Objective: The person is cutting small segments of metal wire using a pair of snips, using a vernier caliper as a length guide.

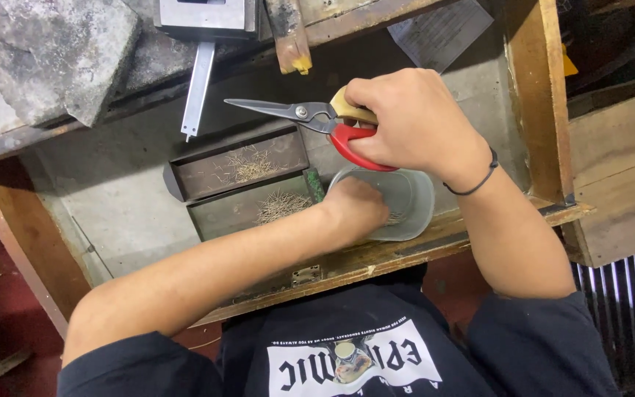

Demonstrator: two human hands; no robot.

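Your right hand had its fingers clenched around the handles of the shears, held above the bench. The shears had one red handle and one pale tan one, a round pivot bolt, and slim grey blades that pointed left, slightly parted at the tips. Your left hand reached down into the clear plastic cup just below the shears; I cannot tell whether its fingers gripped anything there. Left of the cup lay two long metal trays, side by side, each holding a small heap of thin pale wire pieces.
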